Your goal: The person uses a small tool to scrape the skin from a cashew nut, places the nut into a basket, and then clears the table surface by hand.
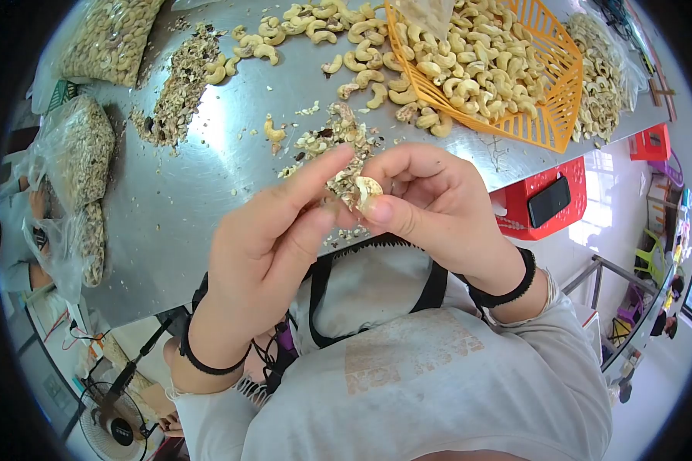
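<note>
Between the thumb and fingers of my right hand (434,203) is a pale cashew nut (367,189), held just above the table. My left hand (273,238) comes in from the other side, its thumb and a fingertip drawn together close by the nut and its index finger stretched out above. What those left fingertips pinch, if anything, is hidden. Beneath both hands lies a heap of skin flakes and nut crumbs (323,143). A single cashew with brown skin (274,134) lies just past it. Loose cashews (361,58) spread across the far side of the metal table (231,173).
An orange plastic basket (565,115) full of cashews stands at the far right. Bags of nuts (108,38) and of broken bits (84,154) lie at left, near another crumb pile (178,96). A phone (549,203) rests on a red stool (515,201); a fan (115,426) stands lower left.
</note>
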A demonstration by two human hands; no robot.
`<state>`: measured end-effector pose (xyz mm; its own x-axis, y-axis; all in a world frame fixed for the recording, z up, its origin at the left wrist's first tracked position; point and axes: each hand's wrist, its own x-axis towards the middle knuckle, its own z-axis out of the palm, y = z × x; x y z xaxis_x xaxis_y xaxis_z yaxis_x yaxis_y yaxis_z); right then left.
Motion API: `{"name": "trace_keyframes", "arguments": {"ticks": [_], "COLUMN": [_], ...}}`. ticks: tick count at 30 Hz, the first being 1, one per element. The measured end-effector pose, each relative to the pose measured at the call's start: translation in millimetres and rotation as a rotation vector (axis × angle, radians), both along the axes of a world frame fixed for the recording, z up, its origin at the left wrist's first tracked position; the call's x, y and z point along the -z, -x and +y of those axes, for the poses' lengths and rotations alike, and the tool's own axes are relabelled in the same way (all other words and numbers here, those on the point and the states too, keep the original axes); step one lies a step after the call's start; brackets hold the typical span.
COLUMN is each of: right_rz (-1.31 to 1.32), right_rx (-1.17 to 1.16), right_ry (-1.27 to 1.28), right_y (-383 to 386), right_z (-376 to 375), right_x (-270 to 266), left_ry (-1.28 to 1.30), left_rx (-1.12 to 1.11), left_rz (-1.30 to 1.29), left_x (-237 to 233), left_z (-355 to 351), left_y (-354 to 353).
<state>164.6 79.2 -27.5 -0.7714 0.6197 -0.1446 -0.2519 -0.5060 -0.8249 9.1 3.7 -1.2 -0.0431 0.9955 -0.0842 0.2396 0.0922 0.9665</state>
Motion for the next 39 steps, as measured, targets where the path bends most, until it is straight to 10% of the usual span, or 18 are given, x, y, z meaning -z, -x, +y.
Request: {"name": "trace_keyframes", "arguments": {"ticks": [22,39], "right_rz": [-0.135,0.102], "right_rx": [0.045,-0.079], "right_ry": [-0.355,0.322], "right_y": [-1,0], "right_z": [1,6], "right_x": [6,8], "left_ry": [-0.256,-0.176], "left_rx": [0.136,0.104], "left_rz": [0.306,0.128], "left_x": [3,0], "left_z": [5,6], "left_y": [3,-1]}}
